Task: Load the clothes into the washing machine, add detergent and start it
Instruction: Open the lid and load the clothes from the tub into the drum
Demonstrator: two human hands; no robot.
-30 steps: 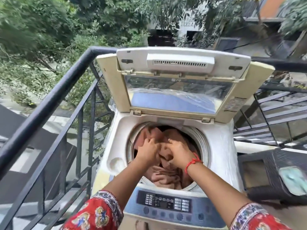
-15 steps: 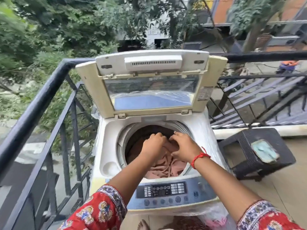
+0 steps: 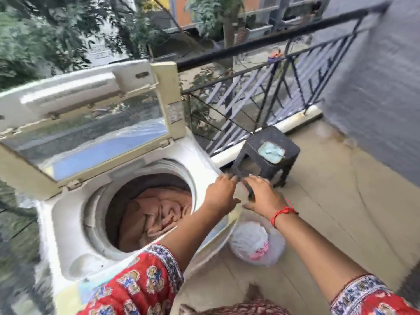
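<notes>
The white top-loading washing machine stands with its lid raised. Pinkish-brown clothes fill its drum. Both my hands are outside the drum, over the machine's right front corner. My left hand and my right hand are side by side with fingers loosely stretched towards the right. I see nothing held in them, though motion blur leaves a dark smear between them. My left arm hides most of the control panel.
A dark woven stool carrying a pale blue-green object stands right of the machine by the black railing. A clear plastic bag with something pink lies on the tiled floor. A grey wall closes the right side.
Both hands have come out of the drum and moved right, past the machine's edge. My view has swung right, bringing the stool, bag and wall into sight.
</notes>
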